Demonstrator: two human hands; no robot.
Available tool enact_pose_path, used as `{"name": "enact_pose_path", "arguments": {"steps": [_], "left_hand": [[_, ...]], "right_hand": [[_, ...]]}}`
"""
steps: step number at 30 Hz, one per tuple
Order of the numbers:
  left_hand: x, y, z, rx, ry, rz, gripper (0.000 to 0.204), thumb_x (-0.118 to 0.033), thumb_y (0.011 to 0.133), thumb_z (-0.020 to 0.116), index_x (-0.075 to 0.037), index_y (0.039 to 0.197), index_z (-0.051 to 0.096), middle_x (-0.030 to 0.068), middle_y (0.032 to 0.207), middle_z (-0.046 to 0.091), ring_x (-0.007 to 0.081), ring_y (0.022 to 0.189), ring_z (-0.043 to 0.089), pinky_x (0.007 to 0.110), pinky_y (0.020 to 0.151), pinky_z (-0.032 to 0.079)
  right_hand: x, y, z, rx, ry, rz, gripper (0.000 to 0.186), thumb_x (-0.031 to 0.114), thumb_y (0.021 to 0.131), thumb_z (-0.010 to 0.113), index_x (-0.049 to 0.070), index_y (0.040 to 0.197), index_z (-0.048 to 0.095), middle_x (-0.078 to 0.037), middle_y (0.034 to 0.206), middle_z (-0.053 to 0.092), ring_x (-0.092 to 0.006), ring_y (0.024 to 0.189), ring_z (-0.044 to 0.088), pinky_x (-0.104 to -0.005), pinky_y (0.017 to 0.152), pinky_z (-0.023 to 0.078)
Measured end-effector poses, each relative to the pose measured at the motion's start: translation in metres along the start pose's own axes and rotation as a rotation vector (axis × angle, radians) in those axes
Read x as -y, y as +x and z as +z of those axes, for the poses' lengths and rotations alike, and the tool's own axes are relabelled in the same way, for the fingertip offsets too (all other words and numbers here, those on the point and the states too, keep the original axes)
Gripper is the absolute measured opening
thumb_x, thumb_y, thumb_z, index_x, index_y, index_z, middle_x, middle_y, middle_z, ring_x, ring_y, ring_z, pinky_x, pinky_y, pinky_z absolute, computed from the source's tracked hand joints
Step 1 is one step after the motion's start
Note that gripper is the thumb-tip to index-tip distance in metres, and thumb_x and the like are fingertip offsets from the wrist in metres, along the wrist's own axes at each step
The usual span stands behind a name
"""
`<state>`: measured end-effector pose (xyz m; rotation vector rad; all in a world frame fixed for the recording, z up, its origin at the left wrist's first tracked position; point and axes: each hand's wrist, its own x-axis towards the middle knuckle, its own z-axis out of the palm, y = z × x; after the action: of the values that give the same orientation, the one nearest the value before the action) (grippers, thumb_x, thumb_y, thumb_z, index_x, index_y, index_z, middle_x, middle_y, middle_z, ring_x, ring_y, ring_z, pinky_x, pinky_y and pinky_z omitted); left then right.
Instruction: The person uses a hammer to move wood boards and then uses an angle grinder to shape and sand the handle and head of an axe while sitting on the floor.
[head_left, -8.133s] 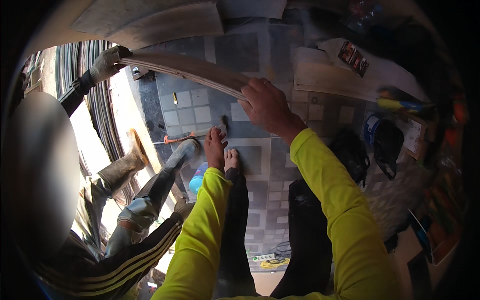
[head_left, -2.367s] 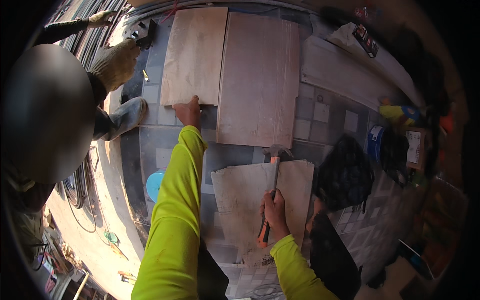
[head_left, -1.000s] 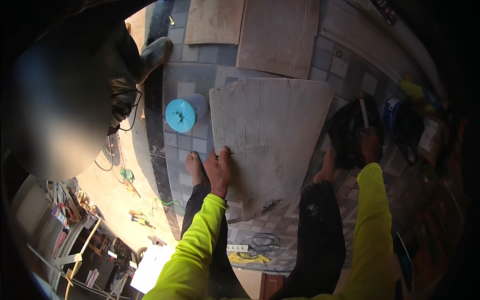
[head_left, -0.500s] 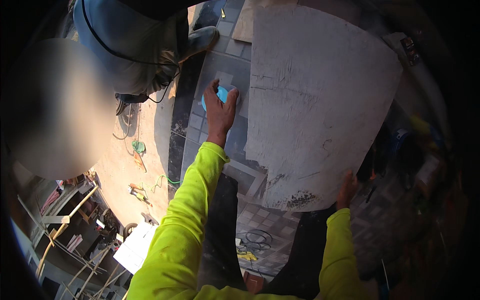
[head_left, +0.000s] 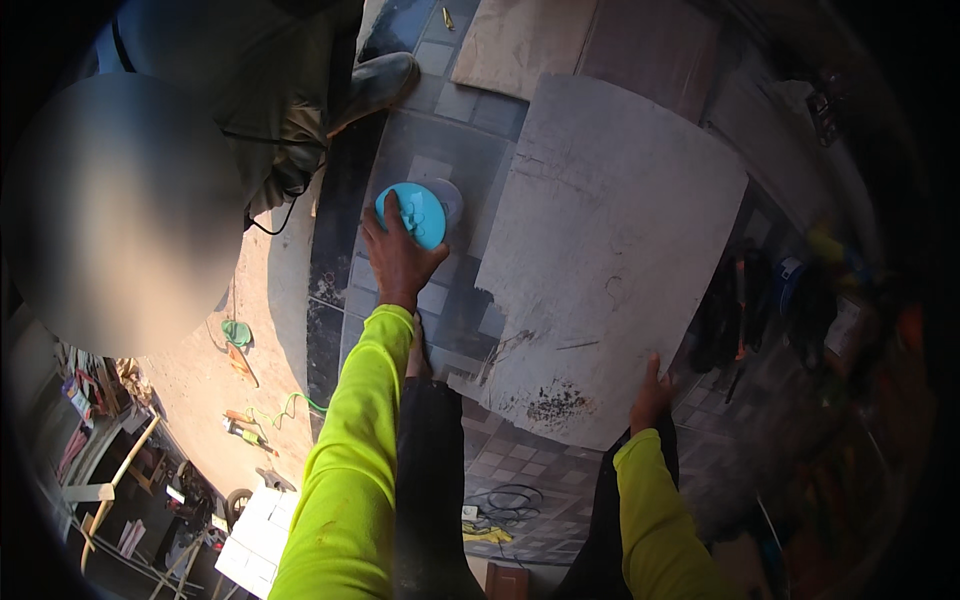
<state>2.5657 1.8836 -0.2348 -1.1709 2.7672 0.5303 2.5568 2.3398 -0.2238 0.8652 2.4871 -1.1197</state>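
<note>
On a floor of grey and pale tiles [head_left: 480, 110], seen from above, a person in bright yellow sleeves works with two bare hands. The left hand [head_left: 400, 255] reaches to a tub [head_left: 452, 198], its fingers lying over the left rim of the turquoise lid [head_left: 428, 210] and its thumb at the lower right; whether it grips firmly, I cannot tell. The tub stands just left of a worn grey board [head_left: 610, 240]. The right hand [head_left: 652, 395] grasps that board near its lower right corner, the thumb showing on top. The board's lower left edge is broken and ragged, with a dark stain [head_left: 560, 403] close to the bottom.

Beyond it lie a tan board [head_left: 525, 45] and a browner one, side by side. At upper left, a co-worker's boot [head_left: 375, 88] is planted on the tiles. On the right, in shadow, are a black bag [head_left: 715, 315], a narrow tool [head_left: 741, 310] with orange parts and a blue bucket [head_left: 790, 275]. Near the bottom, a coiled black cable [head_left: 512, 497] lies beside a yellow cloth [head_left: 487, 535].
</note>
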Motion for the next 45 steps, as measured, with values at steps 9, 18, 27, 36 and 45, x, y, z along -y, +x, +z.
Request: {"name": "enact_pose_path", "arguments": {"steps": [9, 18, 27, 36, 45], "left_hand": [[0.084, -0.073, -0.127, -0.08, -0.051, 0.116, 0.116, -0.018, 0.052, 0.086, -0.01, 0.151, 0.026, 0.0297, 0.149, 0.029, 0.0509, 0.137, 0.031, 0.056, 0.113, 0.033], [0.134, -0.129, -0.167, -0.005, -0.036, 0.061, 0.118, -0.016, 0.051, 0.084, -0.008, 0.152, 0.025, 0.0259, 0.151, 0.029, 0.0464, 0.141, 0.029, 0.054, 0.117, 0.028], [0.136, -0.149, -0.159, 0.077, -0.052, 0.041, 0.117, -0.014, 0.05, 0.083, -0.007, 0.152, 0.024, 0.026, 0.151, 0.027, 0.0463, 0.141, 0.028, 0.055, 0.117, 0.027], [0.107, -0.173, -0.151, 0.15, -0.103, 0.081, 0.123, -0.023, 0.05, 0.09, -0.008, 0.153, 0.025, 0.026, 0.153, 0.026, 0.0464, 0.142, 0.027, 0.055, 0.116, 0.029], [0.049, -0.203, -0.166, 0.197, -0.187, 0.133, 0.124, -0.031, 0.05, 0.09, -0.007, 0.151, 0.024, 0.0261, 0.153, 0.027, 0.0465, 0.141, 0.028, 0.056, 0.115, 0.029]], "right_hand": [[0.056, -0.015, 0.149, 0.043, 0.194, -0.048, 0.06, 0.044, 0.091, 0.071, -0.011, 0.113, 0.065, -0.019, 0.112, 0.07, -0.0297, 0.106, 0.066, -0.0361, 0.091, 0.048], [0.043, -0.049, 0.251, 0.11, 0.084, 0.084, 0.071, 0.055, 0.091, 0.067, -0.01, 0.118, 0.064, -0.023, 0.115, 0.069, -0.0325, 0.11, 0.065, -0.0383, 0.095, 0.048], [-0.012, -0.053, 0.264, 0.335, -0.02, 0.117, 0.077, 0.063, 0.092, 0.059, -0.011, 0.114, 0.063, -0.03, 0.114, 0.067, -0.0417, 0.112, 0.064, -0.0434, 0.095, 0.047], [0.012, -0.043, 0.261, 0.32, -0.21, 0.111, 0.077, 0.063, 0.096, 0.048, -0.012, 0.108, 0.063, -0.033, 0.107, 0.066, -0.0467, 0.107, 0.063, -0.0453, 0.091, 0.048], [0.03, 0.053, 0.096, 0.169, -0.469, -0.185, 0.069, 0.061, 0.099, 0.042, -0.003, 0.096, 0.07, -0.03, 0.094, 0.068, -0.0491, 0.094, 0.064, -0.0498, 0.079, 0.049]]}}
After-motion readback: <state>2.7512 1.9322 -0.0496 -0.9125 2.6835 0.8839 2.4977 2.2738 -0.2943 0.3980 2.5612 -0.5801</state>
